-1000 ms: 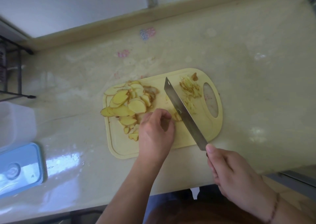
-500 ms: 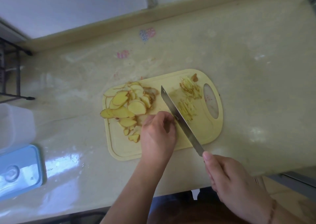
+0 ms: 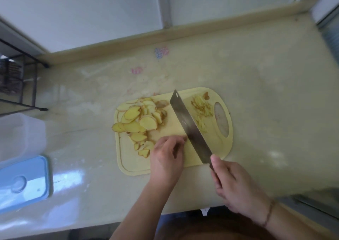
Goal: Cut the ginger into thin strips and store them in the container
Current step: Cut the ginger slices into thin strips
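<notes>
Left fingers [image 3: 176, 140] curled on ginger beside knife [image 3: 190, 127], right hand [image 3: 233, 186] gripping handle near table's front edge, board [image 3: 165, 168] mid-table, bare table [image 3: 275, 96] right, no legible writing

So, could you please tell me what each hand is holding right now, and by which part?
The right hand grips the steel cleaver by its handle. The left hand curls over the yellow cutting board; what it pins is hidden.

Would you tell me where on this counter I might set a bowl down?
Bare counter lies right of the cutting board, and between the board and the backsplash. Also free: the strip between the board and the blue lid. The board itself is crowded with ginger slices, strips, knife and both hands.
</notes>
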Available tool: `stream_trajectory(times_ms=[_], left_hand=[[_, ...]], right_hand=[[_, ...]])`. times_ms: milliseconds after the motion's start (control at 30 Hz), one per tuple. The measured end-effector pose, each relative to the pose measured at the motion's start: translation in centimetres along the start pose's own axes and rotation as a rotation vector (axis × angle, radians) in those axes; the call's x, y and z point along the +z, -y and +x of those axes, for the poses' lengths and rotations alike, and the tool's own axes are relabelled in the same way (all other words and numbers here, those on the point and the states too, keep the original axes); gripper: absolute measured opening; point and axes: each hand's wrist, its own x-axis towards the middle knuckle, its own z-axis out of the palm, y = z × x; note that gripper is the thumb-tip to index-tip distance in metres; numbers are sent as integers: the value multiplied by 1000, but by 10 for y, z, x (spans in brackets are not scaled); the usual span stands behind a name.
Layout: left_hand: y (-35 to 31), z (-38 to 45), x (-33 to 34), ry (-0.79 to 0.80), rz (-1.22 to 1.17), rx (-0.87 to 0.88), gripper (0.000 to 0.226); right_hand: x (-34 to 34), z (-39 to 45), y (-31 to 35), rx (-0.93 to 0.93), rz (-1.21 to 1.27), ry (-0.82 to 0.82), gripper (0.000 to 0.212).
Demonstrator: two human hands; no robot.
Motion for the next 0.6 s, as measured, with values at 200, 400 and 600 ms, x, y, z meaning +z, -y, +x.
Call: stream_trajectory(times_ms=[200,400,600], left_hand=[[5,6,-18,-73,56,4,31],[5,8,-29,-23,149,-51,25],[-1,6,-24,-15,215,-90,31]], right_hand=[[-38,-27,-22,46,5,115,71],[-72,-16,-24,15,-240,186,56],[-103,4,-18,66,-361,312,54]])
